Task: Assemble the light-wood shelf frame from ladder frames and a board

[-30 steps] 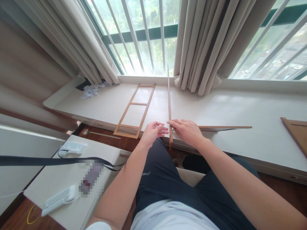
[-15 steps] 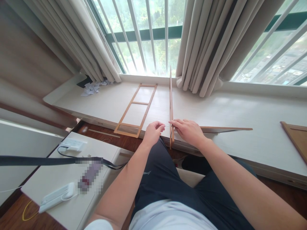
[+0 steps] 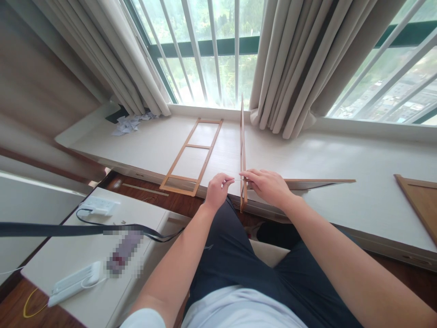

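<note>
A thin wooden frame (image 3: 242, 136) stands on edge on the white window ledge (image 3: 341, 173), running from the near edge to the window. My right hand (image 3: 268, 186) grips its lower end where a wooden panel (image 3: 317, 181) meets it at a right angle. My left hand (image 3: 217, 189) pinches a thin metal pin, perhaps a small tool, and holds it against the frame's left face, fingertips almost touching the right hand's.
A second ladder-like wooden frame (image 3: 191, 155) lies flat on the ledge to the left. Another wooden panel (image 3: 418, 200) lies at the far right. Torn paper scraps (image 3: 128, 124) sit by the curtain. A white side table (image 3: 85, 255) at lower left holds power strips and a black strap.
My left hand has drawn back slightly to the left, and a thin metal piece now shows between my hands. The upright frame and my right hand have stayed put; the view shifted a little.
</note>
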### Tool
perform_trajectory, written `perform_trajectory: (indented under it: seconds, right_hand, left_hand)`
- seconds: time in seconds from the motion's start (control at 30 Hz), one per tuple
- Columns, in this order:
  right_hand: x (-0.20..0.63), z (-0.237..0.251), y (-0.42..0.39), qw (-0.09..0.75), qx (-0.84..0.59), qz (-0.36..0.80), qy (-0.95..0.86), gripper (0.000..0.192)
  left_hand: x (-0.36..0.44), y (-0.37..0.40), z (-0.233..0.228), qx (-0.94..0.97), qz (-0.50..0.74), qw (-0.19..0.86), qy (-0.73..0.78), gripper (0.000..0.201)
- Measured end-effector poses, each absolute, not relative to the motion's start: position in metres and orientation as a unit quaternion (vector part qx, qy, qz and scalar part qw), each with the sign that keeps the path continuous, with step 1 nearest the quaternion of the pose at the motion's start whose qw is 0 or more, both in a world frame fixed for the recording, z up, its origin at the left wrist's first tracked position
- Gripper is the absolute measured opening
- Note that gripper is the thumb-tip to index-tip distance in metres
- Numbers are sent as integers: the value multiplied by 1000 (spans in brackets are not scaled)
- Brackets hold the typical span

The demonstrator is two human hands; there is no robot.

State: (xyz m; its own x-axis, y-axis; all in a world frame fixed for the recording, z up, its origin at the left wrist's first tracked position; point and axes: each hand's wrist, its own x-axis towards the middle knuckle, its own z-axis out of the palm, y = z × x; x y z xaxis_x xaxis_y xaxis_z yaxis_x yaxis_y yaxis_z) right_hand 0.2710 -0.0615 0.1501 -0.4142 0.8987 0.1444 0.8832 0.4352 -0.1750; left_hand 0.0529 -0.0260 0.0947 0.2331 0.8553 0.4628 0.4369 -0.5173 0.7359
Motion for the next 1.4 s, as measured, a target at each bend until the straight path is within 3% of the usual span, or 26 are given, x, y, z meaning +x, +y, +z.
perform_trajectory:
  seconds: [0.2,0.53,0.9,1.4]
  right_hand:
    - [271,151,-61,115,-531,46,-838,45]
    - [272,151,-61,120,-528,48,-839,43]
    - [271,152,-61,117,-530,49,-839,45]
    - [271,151,-63,116,-531,40,-839,46]
  left_hand:
    - [52,-21,85,762,483,185,391,13]
    - [53,-30,99,670,439,333,496,29]
    - [54,-35,128,439,341,650,519,32]
    - [53,-20,144,427,229,714,505,28]
